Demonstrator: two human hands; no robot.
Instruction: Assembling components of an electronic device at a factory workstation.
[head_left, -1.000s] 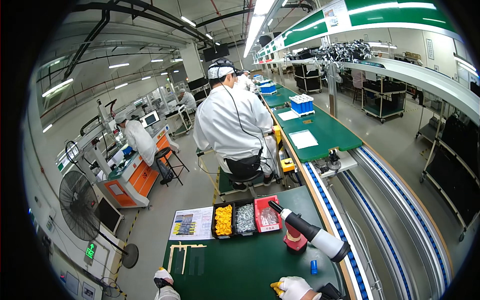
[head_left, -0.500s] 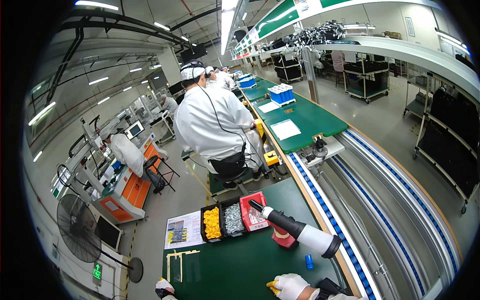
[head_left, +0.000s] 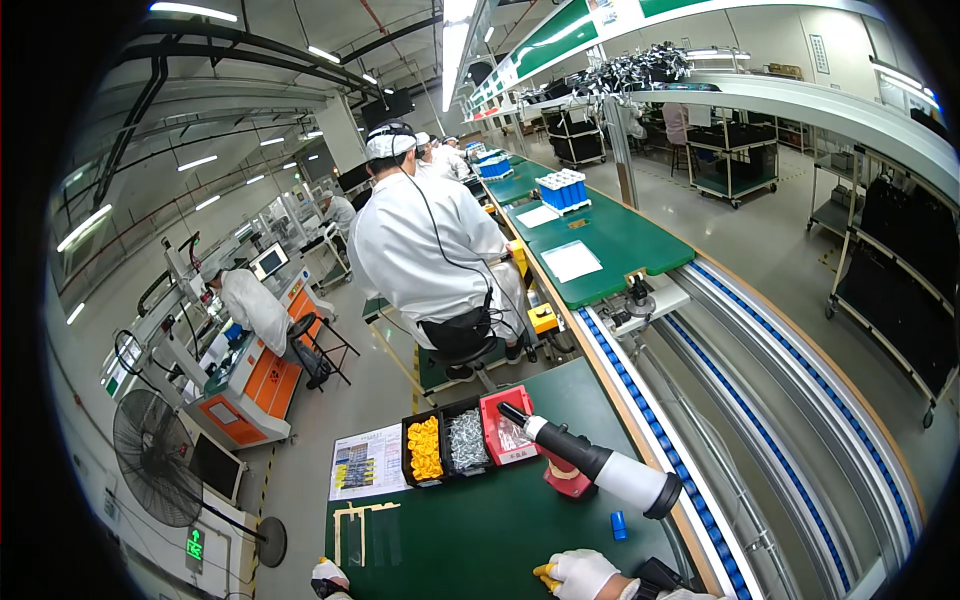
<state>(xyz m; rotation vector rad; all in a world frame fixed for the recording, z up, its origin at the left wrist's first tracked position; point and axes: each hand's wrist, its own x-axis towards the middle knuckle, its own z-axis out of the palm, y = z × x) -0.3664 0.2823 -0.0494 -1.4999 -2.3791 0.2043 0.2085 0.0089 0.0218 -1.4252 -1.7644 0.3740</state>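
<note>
My left hand (head_left: pixel 329 574), in a white glove with yellow fingertips, rests at the left edge of the green worktable (head_left: pixel 470 530). Its fingers are mostly hidden, so its grip does not show. On the right, my gloved right hand (head_left: pixel 582 575) lies on the tabletop with loosely bent fingers a little apart and nothing visible in them. Beyond it stands a small blue cylinder (head_left: pixel 619 525). Farther off, a black-and-white cylindrical tool (head_left: pixel 600 462) leans in a red stand (head_left: pixel 568 480). Strips of beige tape (head_left: pixel 362 530) mark the table nearer my left hand.
Along the table's far side sit bins of yellow parts (head_left: pixel 424 448), metal screws (head_left: pixel 467 440) and a red bin (head_left: pixel 508 430), beside a printed sheet (head_left: pixel 368 462). A roller conveyor (head_left: pixel 690 470) borders the right. A co-worker (head_left: pixel 430 240) sits ahead.
</note>
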